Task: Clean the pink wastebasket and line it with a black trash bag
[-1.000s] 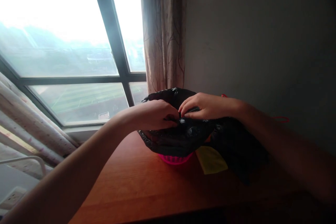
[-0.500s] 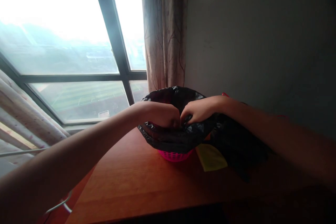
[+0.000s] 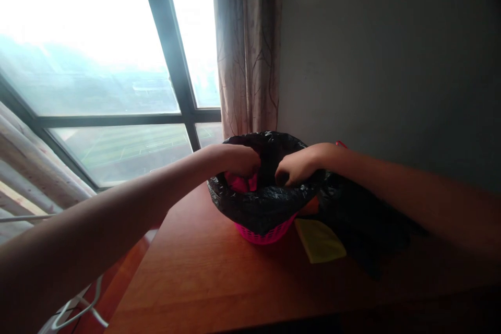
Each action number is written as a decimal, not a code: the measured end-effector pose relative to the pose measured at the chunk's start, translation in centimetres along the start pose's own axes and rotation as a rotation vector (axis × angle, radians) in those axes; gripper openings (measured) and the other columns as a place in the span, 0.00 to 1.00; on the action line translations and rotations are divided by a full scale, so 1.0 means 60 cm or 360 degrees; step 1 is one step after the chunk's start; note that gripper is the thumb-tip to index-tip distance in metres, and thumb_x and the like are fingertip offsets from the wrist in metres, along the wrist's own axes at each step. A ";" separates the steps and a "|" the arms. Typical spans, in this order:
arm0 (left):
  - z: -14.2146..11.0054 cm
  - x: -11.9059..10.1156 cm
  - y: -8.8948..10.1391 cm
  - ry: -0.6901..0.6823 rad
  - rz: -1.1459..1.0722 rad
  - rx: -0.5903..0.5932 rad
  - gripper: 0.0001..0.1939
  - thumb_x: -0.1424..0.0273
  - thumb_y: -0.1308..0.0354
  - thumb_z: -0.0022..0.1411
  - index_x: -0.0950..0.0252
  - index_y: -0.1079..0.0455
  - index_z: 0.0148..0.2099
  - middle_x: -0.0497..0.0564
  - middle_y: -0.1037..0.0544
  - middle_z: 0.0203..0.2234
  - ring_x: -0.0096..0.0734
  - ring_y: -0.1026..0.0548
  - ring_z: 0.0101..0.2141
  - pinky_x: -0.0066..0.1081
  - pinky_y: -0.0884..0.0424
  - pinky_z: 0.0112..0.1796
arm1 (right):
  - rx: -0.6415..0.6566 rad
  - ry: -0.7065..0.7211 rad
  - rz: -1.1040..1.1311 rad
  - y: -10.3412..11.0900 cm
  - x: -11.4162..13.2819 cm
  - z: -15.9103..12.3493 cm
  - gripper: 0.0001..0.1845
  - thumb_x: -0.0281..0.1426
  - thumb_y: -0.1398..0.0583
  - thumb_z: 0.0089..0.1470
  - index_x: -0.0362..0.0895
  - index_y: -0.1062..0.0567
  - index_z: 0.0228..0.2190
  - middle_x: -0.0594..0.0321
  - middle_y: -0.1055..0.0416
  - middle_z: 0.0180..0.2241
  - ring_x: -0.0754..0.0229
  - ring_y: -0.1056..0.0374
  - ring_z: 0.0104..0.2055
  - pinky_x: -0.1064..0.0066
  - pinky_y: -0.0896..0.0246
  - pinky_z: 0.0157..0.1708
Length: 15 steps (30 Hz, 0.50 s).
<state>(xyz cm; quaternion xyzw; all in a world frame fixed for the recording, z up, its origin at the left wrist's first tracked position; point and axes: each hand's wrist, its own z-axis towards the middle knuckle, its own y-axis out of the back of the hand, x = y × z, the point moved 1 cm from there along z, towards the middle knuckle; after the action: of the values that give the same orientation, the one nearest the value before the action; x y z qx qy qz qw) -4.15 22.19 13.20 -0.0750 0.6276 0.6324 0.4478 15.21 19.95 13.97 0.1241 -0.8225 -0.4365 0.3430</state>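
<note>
A black garbage bag (image 3: 270,203) lines a pink plastic basket (image 3: 266,235) and hangs over its rim. My left hand (image 3: 246,160) reaches into the mouth from the left with its fingers curled down. Below it shows something bright pink (image 3: 238,182); whether this is the basket's inner wall or a separate thing I cannot tell, nor what the fingers hold. At the right side of the mouth, my right hand (image 3: 299,166) is bent inward, thumb and fingers closed on the bag's film. Its fingertips are partly in shadow.
The basket stands on a brown wooden table (image 3: 188,271). Right of it lie a yellow cloth-like piece (image 3: 321,240) and a heap of black plastic (image 3: 364,219). A curtain (image 3: 250,62), a window (image 3: 117,151) and a wall are behind. White cables (image 3: 94,302) hang at the lower left.
My hands have moved apart over the basket mouth, the left one to the left and slightly up. The bag's near edge now drapes down over the front, and more pink shows inside.
</note>
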 end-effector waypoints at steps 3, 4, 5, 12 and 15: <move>0.020 -0.029 -0.003 -0.0103 0.0179 0.0444 0.10 0.83 0.36 0.37 0.61 0.25 0.18 0.49 0.25 0.15 0.34 0.32 0.22 0.33 0.34 0.36 | -0.0144 0.0104 0.0256 0.001 0.018 -0.013 0.08 0.24 0.32 0.33 0.47 0.18 0.22 0.67 0.22 0.23 0.60 0.30 0.26 0.70 0.41 0.29; 0.028 -0.038 -0.008 -0.0168 0.0227 0.0581 0.10 0.82 0.36 0.39 0.61 0.23 0.20 0.49 0.23 0.18 0.34 0.31 0.23 0.33 0.34 0.36 | -0.0126 0.0131 0.0330 -0.002 0.023 -0.014 0.07 0.25 0.32 0.34 0.47 0.18 0.22 0.67 0.22 0.24 0.60 0.30 0.27 0.70 0.40 0.31; 0.037 -0.045 -0.016 -0.0232 0.0253 0.0700 0.10 0.82 0.37 0.40 0.61 0.21 0.23 0.49 0.20 0.21 0.35 0.30 0.24 0.33 0.33 0.36 | -0.0076 0.0159 0.0382 -0.006 0.028 -0.014 0.05 0.26 0.32 0.36 0.47 0.18 0.22 0.67 0.21 0.25 0.60 0.29 0.28 0.70 0.39 0.32; 0.109 -0.022 -0.061 -0.0254 0.0310 0.0940 0.19 0.81 0.36 0.42 0.67 0.19 0.40 0.51 0.16 0.37 0.36 0.23 0.38 0.27 0.32 0.41 | 0.0394 -0.0029 0.0482 -0.048 0.040 -0.002 0.10 0.25 0.33 0.32 0.48 0.18 0.23 0.69 0.22 0.23 0.60 0.30 0.24 0.71 0.39 0.25; 0.132 0.008 -0.048 -0.0149 0.0386 0.0867 0.19 0.77 0.39 0.48 0.74 0.21 0.45 0.52 0.18 0.39 0.34 0.23 0.39 0.28 0.34 0.44 | 0.0546 -0.0196 0.0417 -0.059 0.026 0.001 0.08 0.26 0.33 0.37 0.47 0.18 0.25 0.67 0.24 0.22 0.61 0.31 0.22 0.70 0.38 0.25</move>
<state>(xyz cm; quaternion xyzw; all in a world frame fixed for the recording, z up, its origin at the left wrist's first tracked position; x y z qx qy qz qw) 1.17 28.72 12.36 0.1526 0.7572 0.4924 0.4011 13.70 17.11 11.82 0.0458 -0.9131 -0.2488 0.3197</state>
